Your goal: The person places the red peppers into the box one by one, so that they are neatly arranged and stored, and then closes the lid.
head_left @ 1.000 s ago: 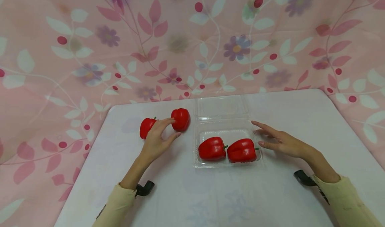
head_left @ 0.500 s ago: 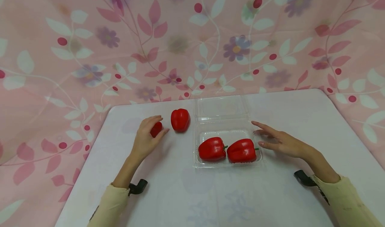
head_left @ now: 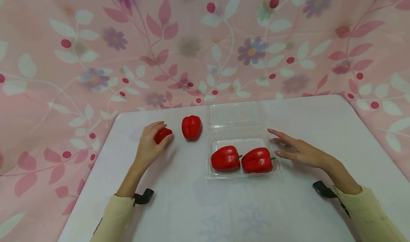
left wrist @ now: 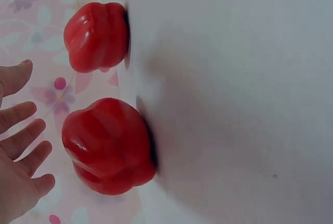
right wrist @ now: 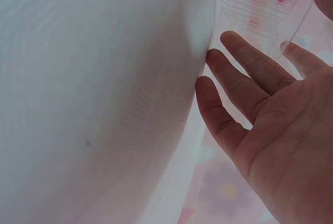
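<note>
Looks half done, with two peppers (head_left: 225,158) in the box (head_left: 221,176), two loose peppers (head_left: 191,128) toward the surface's (head_left: 182,210) far-left corner, left hand (head_left: 149,142) and right hand (head_left: 298,151) relaxed, gripping nothing.

- The left hand (head_left: 148,142) covers part of the red pepper (head_left: 163,135) beside it; I can't tell whether they touch.
- From the left wrist, that hand gets cut off at the left edge.
- From the right wrist, the right hand (right wrist: 291,130) runs off the right side, the clear box (right wrist: 255,15) off the top.
- Both sleeves (head_left: 112,213) leave the head view's bottom.
</note>
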Motion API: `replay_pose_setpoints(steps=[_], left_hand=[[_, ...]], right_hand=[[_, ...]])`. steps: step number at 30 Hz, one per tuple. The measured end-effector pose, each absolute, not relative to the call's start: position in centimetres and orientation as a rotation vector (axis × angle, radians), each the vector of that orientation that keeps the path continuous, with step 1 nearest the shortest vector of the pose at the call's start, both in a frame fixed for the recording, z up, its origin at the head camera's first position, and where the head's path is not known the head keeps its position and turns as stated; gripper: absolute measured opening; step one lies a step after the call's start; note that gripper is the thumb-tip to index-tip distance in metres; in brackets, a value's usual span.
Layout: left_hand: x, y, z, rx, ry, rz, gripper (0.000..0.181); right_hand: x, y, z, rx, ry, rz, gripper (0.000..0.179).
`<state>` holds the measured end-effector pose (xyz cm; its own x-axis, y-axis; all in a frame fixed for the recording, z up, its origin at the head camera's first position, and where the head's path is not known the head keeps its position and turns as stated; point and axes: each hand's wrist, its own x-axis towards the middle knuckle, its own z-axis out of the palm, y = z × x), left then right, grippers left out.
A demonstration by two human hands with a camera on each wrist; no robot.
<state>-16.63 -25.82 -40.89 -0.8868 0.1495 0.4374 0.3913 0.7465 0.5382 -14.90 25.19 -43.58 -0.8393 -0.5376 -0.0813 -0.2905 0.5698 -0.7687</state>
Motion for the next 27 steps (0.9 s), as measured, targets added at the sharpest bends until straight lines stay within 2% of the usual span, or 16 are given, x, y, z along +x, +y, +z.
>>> replay_pose_setpoints(steps=[27], left_hand=[[-17.1, -27.1, -42.1, -0.234, -2.663, -0.887, 0.048]], right_hand=[[-15.1, 25.4, -43.9, -0.693, 2.506, -1.145, 0.077]])
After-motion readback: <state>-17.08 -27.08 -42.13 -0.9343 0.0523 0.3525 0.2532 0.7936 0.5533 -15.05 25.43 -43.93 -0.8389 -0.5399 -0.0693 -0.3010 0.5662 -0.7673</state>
